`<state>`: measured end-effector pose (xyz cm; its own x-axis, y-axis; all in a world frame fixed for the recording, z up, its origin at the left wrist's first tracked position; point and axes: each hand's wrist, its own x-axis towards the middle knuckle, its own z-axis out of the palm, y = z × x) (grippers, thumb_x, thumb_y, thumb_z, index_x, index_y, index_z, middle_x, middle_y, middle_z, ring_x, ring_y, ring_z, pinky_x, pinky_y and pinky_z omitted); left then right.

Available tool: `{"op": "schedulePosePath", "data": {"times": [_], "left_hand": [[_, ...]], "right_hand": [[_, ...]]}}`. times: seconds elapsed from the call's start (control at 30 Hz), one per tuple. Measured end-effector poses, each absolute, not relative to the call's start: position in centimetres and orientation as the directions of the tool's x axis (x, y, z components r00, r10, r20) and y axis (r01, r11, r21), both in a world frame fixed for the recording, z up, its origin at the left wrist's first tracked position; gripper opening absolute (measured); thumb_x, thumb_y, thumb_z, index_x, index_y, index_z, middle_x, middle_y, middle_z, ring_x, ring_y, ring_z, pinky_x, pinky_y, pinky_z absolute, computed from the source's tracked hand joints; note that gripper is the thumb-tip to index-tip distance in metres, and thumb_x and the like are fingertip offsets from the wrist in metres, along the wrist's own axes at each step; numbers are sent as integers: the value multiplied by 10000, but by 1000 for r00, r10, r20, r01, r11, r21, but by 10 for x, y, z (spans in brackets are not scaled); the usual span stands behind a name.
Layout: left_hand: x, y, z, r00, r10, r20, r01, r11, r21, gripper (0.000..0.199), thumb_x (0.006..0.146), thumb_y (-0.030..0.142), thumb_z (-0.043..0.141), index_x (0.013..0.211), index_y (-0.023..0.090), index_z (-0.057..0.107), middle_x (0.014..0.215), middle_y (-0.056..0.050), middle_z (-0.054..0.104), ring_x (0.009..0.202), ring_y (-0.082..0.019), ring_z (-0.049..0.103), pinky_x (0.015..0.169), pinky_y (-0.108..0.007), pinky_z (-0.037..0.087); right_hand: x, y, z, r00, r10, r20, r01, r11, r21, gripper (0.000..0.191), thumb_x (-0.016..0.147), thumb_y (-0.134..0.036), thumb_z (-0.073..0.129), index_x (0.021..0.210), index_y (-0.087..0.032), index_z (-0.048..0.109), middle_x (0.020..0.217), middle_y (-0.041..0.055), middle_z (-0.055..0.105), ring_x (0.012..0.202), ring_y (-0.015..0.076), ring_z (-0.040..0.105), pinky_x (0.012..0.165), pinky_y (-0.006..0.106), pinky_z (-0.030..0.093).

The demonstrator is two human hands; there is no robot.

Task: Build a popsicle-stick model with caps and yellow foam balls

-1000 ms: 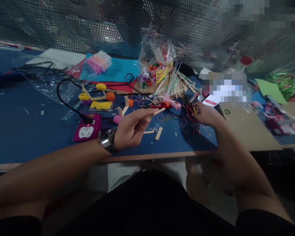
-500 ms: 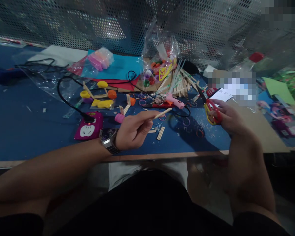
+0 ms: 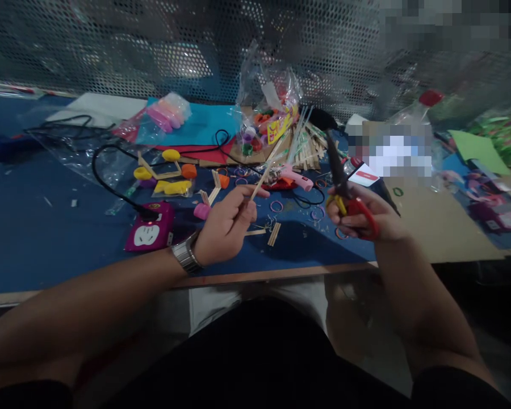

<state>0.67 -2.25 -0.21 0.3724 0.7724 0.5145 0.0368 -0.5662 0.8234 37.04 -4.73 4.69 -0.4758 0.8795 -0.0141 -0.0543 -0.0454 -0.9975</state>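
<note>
Between the thumb and fingers of my left hand point(image 3: 226, 224) is a thin wooden stick point(image 3: 264, 177), tilted up and to the right. My right hand point(image 3: 368, 213) grips red-and-yellow-handled scissors point(image 3: 339, 165), their dark blades pointing up and away from me. Some space separates the blades from the stick. Short cut sticks point(image 3: 274, 234) lie on the blue table just right of my left hand. Left of that hand are joined stick pieces point(image 3: 215, 187) with a pink cap point(image 3: 202, 211) at the end. A pink glue gun point(image 3: 297, 177) lies behind, between my hands.
A purple power socket box point(image 3: 150, 227) with a black cable sits at left. Stick frames with yellow and orange caps point(image 3: 189, 170) stand behind it. A bag of colourful caps point(image 3: 276, 116) and a stick pile point(image 3: 310, 149) lie at the back. Cardboard point(image 3: 443, 227) covers the right.
My right hand has brought the scissors leftward, closer to my left hand. The stick in my left hand has swung to a steeper angle and shows more of its length.
</note>
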Motion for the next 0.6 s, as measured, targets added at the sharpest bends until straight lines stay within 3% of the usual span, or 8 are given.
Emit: {"op": "schedulePosePath", "data": {"times": [0.17, 0.33, 0.43, 0.6], "left_hand": [[9, -17, -7, 385, 850, 359, -121, -340, 933, 367, 1250, 558, 585, 1354, 220, 682, 855, 39, 552, 550, -75, 429, 473, -206, 372], [10, -13, -2, 408, 876, 259, -158, -211, 965, 434, 1194, 662, 663, 1279, 236, 668, 739, 82, 426, 526, -89, 360, 449, -204, 319], [11, -12, 3, 397, 886, 241, -166, -189, 968, 429, 1187, 648, 684, 1259, 225, 668, 721, 92, 393, 538, -88, 340, 452, -191, 289], [12, -11, 6, 386, 891, 238, -171, -185, 968, 362, 1191, 549, 687, 1286, 199, 699, 713, 91, 401, 557, -88, 369, 467, -176, 313]], "right_hand": [[332, -27, 48, -534, 842, 81, 83, 148, -986, 395, 993, -362, 975, 1304, -288, 743, 954, -30, 703, 701, 97, 569, 629, 228, 504], [316, -14, 54, -606, 795, 23, 240, 210, -948, 563, 963, -654, 928, 1385, -300, 813, 1038, 58, 743, 959, 260, 718, 829, 383, 617], [317, -16, 58, -630, 776, -30, 252, 168, -953, 649, 982, -754, 863, 1474, -333, 813, 1019, 74, 729, 951, 303, 709, 801, 422, 615], [327, -20, 60, -609, 792, -47, 247, 133, -960, 615, 1008, -665, 895, 1524, -354, 767, 1064, 58, 764, 834, 236, 673, 701, 370, 556]]}}
